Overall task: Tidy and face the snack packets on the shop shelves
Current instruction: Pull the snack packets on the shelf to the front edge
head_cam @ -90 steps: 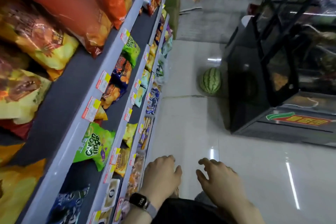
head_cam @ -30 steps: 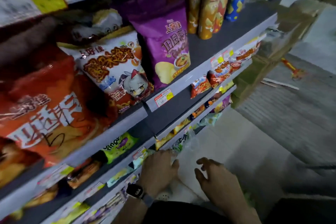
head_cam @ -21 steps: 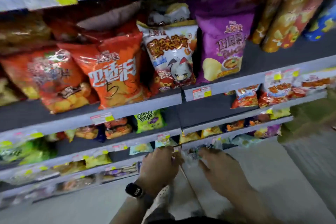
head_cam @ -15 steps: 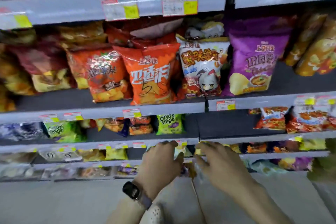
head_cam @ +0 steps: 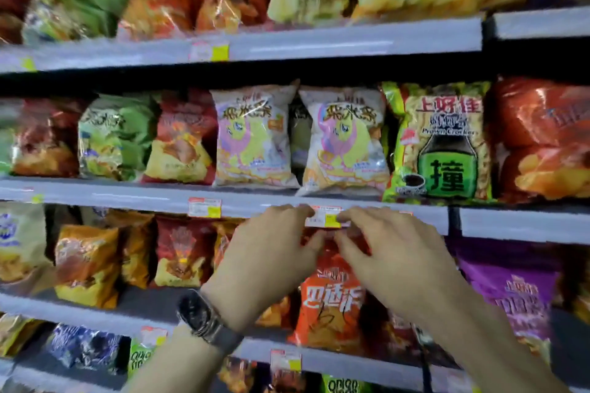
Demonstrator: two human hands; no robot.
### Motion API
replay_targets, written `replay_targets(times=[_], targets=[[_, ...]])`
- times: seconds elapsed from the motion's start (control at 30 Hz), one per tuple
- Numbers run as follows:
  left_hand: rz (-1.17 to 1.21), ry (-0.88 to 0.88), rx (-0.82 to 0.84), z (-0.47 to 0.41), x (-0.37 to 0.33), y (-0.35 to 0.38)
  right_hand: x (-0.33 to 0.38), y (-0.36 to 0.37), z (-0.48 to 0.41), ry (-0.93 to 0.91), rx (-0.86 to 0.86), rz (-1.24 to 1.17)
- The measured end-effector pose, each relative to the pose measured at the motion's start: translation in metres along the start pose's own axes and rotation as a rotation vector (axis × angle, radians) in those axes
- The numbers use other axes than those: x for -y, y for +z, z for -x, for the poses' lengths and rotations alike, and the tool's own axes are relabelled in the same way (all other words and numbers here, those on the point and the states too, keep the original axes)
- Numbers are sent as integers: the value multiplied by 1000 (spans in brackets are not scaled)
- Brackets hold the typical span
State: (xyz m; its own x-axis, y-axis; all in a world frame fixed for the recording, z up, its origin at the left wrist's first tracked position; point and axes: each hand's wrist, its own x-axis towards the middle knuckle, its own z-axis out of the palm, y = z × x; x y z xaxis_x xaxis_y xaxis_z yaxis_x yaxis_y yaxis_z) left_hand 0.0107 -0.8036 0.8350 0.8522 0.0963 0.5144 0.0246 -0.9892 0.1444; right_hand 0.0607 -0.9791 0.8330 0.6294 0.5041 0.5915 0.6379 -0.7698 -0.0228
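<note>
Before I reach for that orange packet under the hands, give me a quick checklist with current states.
1. Left hand free: ok, fingers loosely curled, holding nothing.
2. Right hand free: ok, likewise.
3. Orange packet front out: ok, print readable.
4. Orange packet upright: cannot tell, hands hide its top.
5. Hands clear of price label: cannot tell.
6. White packets above face front: ok.

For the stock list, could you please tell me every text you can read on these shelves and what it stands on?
"上好佳": prawn cracker packet, top.
"Prawn Crackers": same packet, below it.
"撞": green bottle drawing on that packet.
Price tags, white packets, orange packet: too blurred to read.
</note>
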Motion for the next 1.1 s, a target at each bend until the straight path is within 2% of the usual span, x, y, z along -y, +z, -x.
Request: replay_targets(times=[0.27, 0.37, 0.47, 0.53, 0.67, 0.8, 0.87, 1.0, 1.1], targets=[[-74, 23, -303, -71, 40, -111, 40, -78, -97, -83, -267, 85], [-34, 32, -398, -88, 58, -147, 58, -100, -133, -112, -345, 64], [32, 51, -456, -116, 78, -175, 76, -116, -172, -118, -448, 12], [37, 47, -436, -142, 94, -190, 83, -122, -200, -99, -501, -37], [8, -25, -338, -195, 116, -207, 85, -126, -253, -2, -524, -13], [116, -114, -313, -240, 128, -212, 73, -129, -293, 167, -511, -33], [209, -164, -323, -258, 132, -211, 68, -129, -307, 265, -496, -131], [333, -223, -311, -285, 134, -205, 56, -131, -339, 477, -317, -351], [310, -248, -320, -296, 132, -199, 45, -133, -351, 520, -247, -416]])
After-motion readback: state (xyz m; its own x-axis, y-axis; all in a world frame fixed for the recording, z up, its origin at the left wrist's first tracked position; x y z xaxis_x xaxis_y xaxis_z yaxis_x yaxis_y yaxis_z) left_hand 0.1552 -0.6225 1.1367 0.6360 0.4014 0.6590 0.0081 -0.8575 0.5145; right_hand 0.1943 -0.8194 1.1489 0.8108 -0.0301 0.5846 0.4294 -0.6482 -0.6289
